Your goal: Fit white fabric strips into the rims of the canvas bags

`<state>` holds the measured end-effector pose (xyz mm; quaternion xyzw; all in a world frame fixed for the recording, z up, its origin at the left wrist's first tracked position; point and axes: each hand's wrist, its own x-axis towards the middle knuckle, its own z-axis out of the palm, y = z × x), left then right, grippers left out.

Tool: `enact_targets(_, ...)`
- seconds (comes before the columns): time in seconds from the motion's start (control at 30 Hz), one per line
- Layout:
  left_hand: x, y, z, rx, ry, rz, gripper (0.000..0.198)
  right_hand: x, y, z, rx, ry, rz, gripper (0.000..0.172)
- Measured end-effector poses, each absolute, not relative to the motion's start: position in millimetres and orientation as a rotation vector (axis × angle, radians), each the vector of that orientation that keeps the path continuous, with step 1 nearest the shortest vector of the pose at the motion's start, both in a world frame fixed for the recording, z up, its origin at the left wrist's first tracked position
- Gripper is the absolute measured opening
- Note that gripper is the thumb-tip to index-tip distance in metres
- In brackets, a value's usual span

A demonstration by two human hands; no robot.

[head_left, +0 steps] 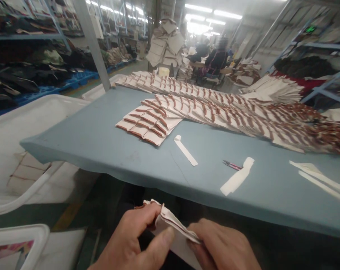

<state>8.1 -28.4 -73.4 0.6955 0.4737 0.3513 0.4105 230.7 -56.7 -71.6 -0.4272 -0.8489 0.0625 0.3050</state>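
Close to me, below the table's front edge, both hands hold a folded cream fabric piece (177, 225) with reddish-brown edging. My left hand (143, 236) pinches it between thumb and fingers at its left end. Over its right end my right hand (219, 245) is closed, with the fingertips partly hidden behind the cloth. On the blue-grey table (102, 150) beyond lies a stack of similar cream pieces with brown edges (147, 125). Nearer the front edge are a narrow cream strip (186, 150), thread snips (232, 165) and a wider cream strip (237, 177).
Long overlapping rows of brown-edged pieces (215, 108) run along the table's far side. More cream strips (322, 180) lie at the right. A white bin (50, 103) stands left of the table beside a metal post (92, 45). A person (216, 60) sits in the background.
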Motion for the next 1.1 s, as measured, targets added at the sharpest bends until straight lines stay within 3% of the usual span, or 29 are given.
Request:
enact_targets(0.07, 4.0, -24.2, -71.5, 1.652, 1.212, 0.711, 0.028, 223.0, -57.0, -86.2, -1.155, -2.202, 0.168, 0.035)
enact_targets(0.13, 0.4, -19.0, -72.7, 1.558, 1.193, 0.605, 0.031, 217.7, -57.5, -94.3, -1.179, -2.175, 0.245, 0.028)
enact_targets(0.2, -1.4, -14.3, -73.6, 1.508, 1.153, 0.579, 0.030, 215.2, -56.3, -92.7, -1.217, -2.127, 0.476, 0.012)
enact_targets(0.3, 2.0, -8.6, -68.5, 1.544, 1.129, 0.585, 0.025, 213.8, -46.7, -77.9, -1.374, -1.848, 0.918, 0.006)
enact_targets(0.5, 21.8, 1.7, -51.5, 1.690, 1.137, 0.515, 0.024, 215.8, -15.0, -62.5, -1.328, -1.451, 1.521, 0.028)
enact_targets(0.67, 28.5, 4.5, -51.8, 1.706, 1.097, 0.464, 0.026, 222.7, -9.6, -78.0, -1.177, -1.269, 1.799, 0.044)
enact_targets(0.8, 30.0, 6.6, -53.9, 1.680, 1.073, 0.446, 0.029, 224.5, -13.5, -84.0, -1.189, -1.263, 1.744, 0.045)
enact_targets(1.1, 36.8, 13.9, -60.0, 1.581, 1.049, 0.455, 0.020, 227.7, -22.0, -71.7, -1.348, -1.562, 1.244, 0.019)
